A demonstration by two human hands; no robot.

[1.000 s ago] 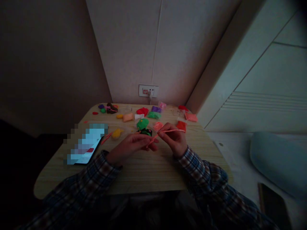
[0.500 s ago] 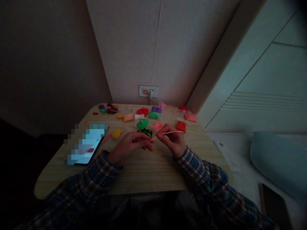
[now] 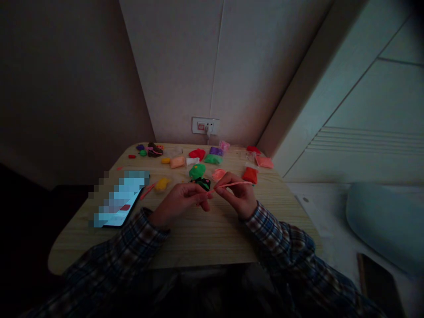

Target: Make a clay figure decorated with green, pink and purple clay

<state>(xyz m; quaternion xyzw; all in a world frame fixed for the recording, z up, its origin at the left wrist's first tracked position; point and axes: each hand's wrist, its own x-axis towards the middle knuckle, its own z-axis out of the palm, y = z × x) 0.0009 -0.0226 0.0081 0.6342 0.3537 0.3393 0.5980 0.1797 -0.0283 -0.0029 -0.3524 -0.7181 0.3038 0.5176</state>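
A thin pink strip (image 3: pixel 236 183), which looks like rolled modelling clay, stretches between my hands above the table. My left hand (image 3: pixel 183 199) pinches its left end between thumb and fingers. Further along, my right hand (image 3: pixel 239 194) grips the strip, and its free end passes over the fingers to the right. Just behind the fingers lie a black and green piece (image 3: pixel 201 183), a green lump (image 3: pixel 197 171) and a pink lump (image 3: pixel 218 174). An orange-red clay packet (image 3: pixel 250 175) rests beyond my right hand. Near my left hand is a yellow lump (image 3: pixel 162 183).
A lit tablet or phone (image 3: pixel 132 194), partly pixelated, lies on the left of the wooden table (image 3: pixel 205 247). Several coloured clay packets, including a purple one (image 3: pixel 216 151) and a salmon one (image 3: pixel 264 162), line the back. A wall socket (image 3: pixel 205 126) holds a plug.
Both hands keep their hold on the pink strip almost unmoved. The left fingers have shifted very slightly; nothing else has visibly moved.
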